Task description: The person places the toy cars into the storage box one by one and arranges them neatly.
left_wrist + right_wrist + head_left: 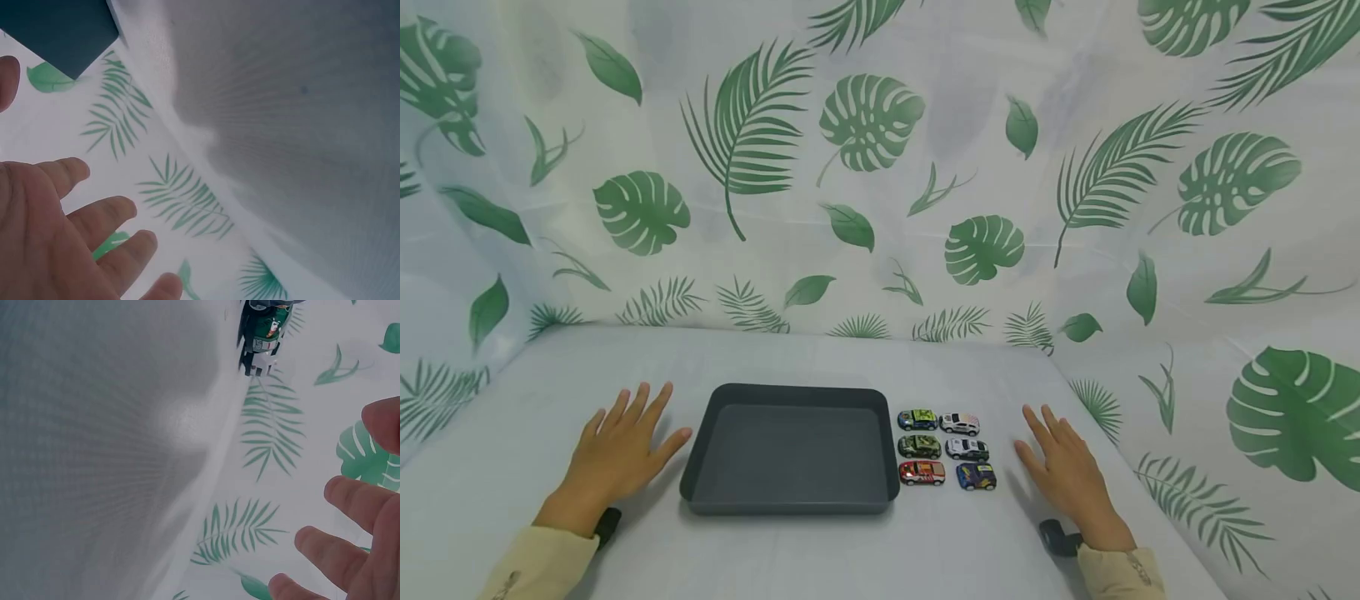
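Six toy cars [919,447] are sitting beside a gray tray [790,454] on the counter [962,550], handling apparently not yet begun, all six remaining; a person's left hand [616,454] and right hand [1070,473] are flanking them, fingers [638,400] extended, holding nothing.

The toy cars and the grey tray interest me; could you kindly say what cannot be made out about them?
Head view: toy cars, most printed details too small to read.
Right wrist view: toy cars, overlapping, cut off at the top edge.
Left wrist view: grey tray, cut off by top and left edges.
Head view: grey tray's underside, hidden by its floor.
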{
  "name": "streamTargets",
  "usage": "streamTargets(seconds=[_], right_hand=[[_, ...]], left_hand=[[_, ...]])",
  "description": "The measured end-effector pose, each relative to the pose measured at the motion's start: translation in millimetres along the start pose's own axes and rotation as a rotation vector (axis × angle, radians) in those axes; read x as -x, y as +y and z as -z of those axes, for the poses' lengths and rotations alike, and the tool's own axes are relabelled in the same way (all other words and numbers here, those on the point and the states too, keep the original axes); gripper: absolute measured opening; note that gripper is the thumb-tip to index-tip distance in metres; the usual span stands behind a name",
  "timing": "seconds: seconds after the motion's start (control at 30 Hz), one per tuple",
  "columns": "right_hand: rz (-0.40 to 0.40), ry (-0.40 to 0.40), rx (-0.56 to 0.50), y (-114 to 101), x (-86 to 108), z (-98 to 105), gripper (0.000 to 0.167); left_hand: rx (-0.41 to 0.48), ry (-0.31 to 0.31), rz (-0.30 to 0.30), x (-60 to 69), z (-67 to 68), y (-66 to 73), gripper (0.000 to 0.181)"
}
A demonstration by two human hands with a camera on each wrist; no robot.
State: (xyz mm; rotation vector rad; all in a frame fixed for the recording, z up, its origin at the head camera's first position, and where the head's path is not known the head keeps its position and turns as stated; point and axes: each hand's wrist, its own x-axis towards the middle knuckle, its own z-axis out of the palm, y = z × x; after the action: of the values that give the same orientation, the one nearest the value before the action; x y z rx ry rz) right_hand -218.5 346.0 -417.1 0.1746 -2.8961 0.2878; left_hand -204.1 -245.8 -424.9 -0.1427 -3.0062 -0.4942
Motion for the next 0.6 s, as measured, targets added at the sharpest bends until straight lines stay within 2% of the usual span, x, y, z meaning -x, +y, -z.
streamTargets(seconds=[0.23, 0.43, 0.6], right_hand=[[0.005, -0.013, -0.058, -1, 0.8, -1, 0.063], [0.02, -0.053, -0.142, -2, -5.2, 1, 0.055], [0.086, -0.055, -0.215, 0, -10.5, 1, 0.044]], left_hand=[[0.003, -0.017, -0.019, 1.8, 1.6, -0.4, 0.085], [0.021, -0.042, -0.025, -1.8, 4.3, -0.8, 0.087], [0.055, -0.065, -0.057, -6.6, 8.2, -1.7, 0.084]])
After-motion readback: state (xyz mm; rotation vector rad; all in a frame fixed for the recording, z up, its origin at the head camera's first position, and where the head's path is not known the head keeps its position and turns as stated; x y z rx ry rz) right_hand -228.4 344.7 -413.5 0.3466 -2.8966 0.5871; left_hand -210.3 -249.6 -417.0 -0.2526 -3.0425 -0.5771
